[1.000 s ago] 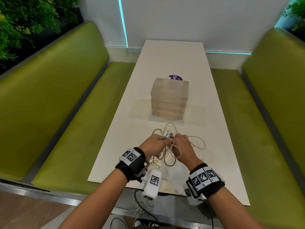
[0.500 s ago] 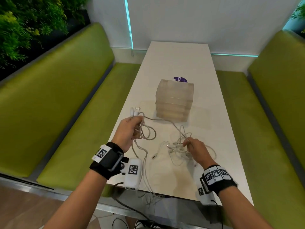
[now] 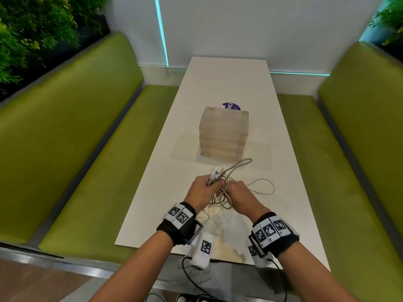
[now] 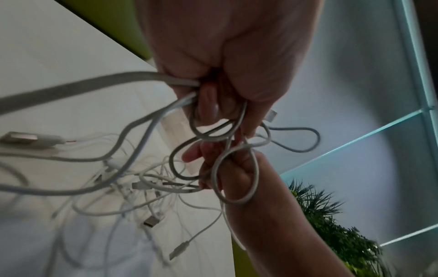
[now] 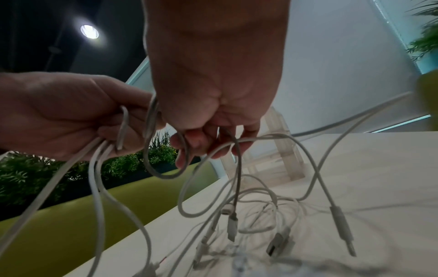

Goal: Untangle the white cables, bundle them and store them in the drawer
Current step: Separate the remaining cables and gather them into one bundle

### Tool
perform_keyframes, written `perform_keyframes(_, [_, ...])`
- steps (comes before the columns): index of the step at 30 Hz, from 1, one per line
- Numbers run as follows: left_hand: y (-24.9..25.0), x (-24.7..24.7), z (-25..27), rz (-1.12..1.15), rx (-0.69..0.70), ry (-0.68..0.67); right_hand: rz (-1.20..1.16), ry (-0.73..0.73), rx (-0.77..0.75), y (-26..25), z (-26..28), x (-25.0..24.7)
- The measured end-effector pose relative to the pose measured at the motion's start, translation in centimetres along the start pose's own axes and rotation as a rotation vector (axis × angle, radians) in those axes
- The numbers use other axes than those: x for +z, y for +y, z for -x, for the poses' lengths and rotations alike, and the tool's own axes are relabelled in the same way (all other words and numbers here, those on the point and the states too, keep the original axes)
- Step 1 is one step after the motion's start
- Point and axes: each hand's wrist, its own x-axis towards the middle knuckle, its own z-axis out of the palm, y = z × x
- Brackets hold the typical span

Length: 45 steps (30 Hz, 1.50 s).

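Observation:
A tangle of white cables hangs between both hands above the near part of the white table. My left hand grips a bunch of cable ends, plugs sticking up past the fist. In the left wrist view its fingers curl round several strands. My right hand is close beside it and pinches cable loops. Loose plugs dangle down to the table. The translucent drawer unit stands just beyond, all drawers closed.
A purple round sticker lies behind the drawer unit. Green padded benches run along both sides of the table. Plants fill the far left corner. One cable loop lies on the table to the right.
My left hand, which had pulled a cable bunch out to the left, has come back beside the right hand. The cables are gathered together between both hands again.

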Motion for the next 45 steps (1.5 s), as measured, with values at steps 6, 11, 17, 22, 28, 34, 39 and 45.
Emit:
perform_keyframes(6, [1.1, 0.1, 1.0, 0.096, 0.053, 0.017, -0.121, 0.066, -0.004, 0.4, -0.1, -0.1])
perform_keyframes(11, [2.7, -2.9, 1.6, 0.315, 0.042, 0.180, -0.069, 0.051, 0.195, 3.9, -0.5, 1.4])
perform_keyframes(17, [2.1, -5.4, 2.7, 0.391, 0.034, 0.218, -0.213, 0.055, 0.141, 3.0, -1.0, 0.4])
perform_keyframes(22, [0.9, -6.8, 3.1, 0.166, -0.001, 0.122, -0.641, 0.076, 0.099, 0.0, 0.8, -1.9])
perform_keyframes(28, [-0.3, -6.7, 3.3, -0.273, -0.026, -0.074, -0.855, -0.124, 0.040, -2.0, 3.1, -5.0])
perform_keyframes(34, [1.5, -5.4, 3.9, -0.475, 0.012, -0.380, -0.796, -0.231, 0.031, -3.3, 3.2, -5.5])
perform_keyframes(39, [2.0, -5.3, 3.9, -0.304, -0.012, -0.348, -0.849, -0.154, 0.068, -4.1, 3.5, -4.4])
perform_keyframes(45, [1.4, -4.8, 3.9, -0.346, -0.084, -0.310, -1.006, 0.000, 0.007, -6.1, 3.7, -3.6])
